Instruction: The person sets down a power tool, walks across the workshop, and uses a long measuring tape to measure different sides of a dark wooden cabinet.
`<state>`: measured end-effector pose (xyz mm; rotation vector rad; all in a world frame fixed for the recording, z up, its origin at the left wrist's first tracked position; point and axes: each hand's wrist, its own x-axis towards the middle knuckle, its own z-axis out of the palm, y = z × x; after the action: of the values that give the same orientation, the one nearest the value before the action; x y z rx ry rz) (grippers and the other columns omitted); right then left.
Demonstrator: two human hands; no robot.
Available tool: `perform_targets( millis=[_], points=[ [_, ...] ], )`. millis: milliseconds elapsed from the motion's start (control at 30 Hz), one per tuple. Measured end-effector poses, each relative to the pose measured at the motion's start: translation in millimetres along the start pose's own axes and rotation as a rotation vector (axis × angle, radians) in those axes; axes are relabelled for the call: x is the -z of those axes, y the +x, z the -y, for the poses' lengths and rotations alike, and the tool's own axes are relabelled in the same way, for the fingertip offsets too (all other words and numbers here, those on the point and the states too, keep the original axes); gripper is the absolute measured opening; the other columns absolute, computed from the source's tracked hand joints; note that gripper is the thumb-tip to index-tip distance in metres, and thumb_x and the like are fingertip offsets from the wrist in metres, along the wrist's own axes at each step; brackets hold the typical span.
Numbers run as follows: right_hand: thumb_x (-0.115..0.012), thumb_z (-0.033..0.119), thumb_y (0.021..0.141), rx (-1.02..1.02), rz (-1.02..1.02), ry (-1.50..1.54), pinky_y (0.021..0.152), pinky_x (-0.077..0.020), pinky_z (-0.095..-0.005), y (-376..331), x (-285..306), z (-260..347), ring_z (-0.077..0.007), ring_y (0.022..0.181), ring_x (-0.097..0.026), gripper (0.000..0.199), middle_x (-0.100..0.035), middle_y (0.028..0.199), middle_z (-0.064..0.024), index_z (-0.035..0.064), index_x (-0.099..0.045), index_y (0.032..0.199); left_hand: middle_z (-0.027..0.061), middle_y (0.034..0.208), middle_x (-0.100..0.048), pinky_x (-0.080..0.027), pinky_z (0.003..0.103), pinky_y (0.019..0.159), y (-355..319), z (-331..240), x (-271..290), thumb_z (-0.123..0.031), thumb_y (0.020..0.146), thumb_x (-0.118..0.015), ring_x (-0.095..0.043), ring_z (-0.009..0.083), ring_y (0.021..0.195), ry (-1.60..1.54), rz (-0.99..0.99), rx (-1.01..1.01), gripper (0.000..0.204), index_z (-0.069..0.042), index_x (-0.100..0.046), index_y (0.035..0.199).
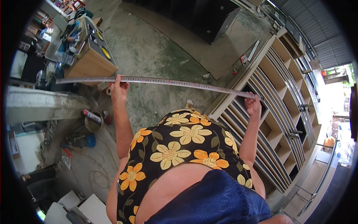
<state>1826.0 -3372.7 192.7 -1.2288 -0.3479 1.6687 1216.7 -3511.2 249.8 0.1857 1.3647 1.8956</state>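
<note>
Both hands are raised in front of the body, holding a long metal ruler (pixel 160 80) stretched between them. Left hand (pixel 119 89) is closed on the ruler partway along, its far end reaching past toward a wooden box (pixel 91 61). Right hand (pixel 253 106) grips the other end, over the pale shelving unit (pixel 287 108) lying on the concrete floor (pixel 156 48). Ruler sits roughly level, slanting slightly down to the right.

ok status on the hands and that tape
Left hand and right hand both gripping the measuring tape. Tape stretched out between them, above the shelf unit. Nothing blocking it.
</note>
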Motion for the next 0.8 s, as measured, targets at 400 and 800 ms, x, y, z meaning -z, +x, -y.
perform_targets(
  millis=[400,800],
  points=[
    [-0.042,0.04,0.093,1.029,1.252,-0.404,0.054,-0.041,-0.0246,-26,-439,187,-0.013,0.062,-0.051,0.039,-0.058,0.08,-0.006,0.0048,-0.058,0.101,0.0066,0.076,-0.063,-0.047,0.027,0.059,183,-21,-72,-0.026,0.088,-0.06,-0.061,0.0151,0.064,-0.105,-0.247,-0.09,0.025,-0.002,-0.061,0.093],
    [-0.058,0.037,0.081,1.0,1.19,-0.37,0.044,-0.0155,-0.0249,44,-583,226,-0.0064,0.045,-0.024,0.013,-0.039,0.057,0.0079,0.0269,-0.054,0.073,0.0062,0.075,-0.062,-0.047,0.026,0.058,441,-36,-164,-0.028,0.088,-0.059,-0.06,0.0153,0.064,-0.06,-0.261,-0.009,0.024,-0.004,-0.059,0.088]
  ],
)
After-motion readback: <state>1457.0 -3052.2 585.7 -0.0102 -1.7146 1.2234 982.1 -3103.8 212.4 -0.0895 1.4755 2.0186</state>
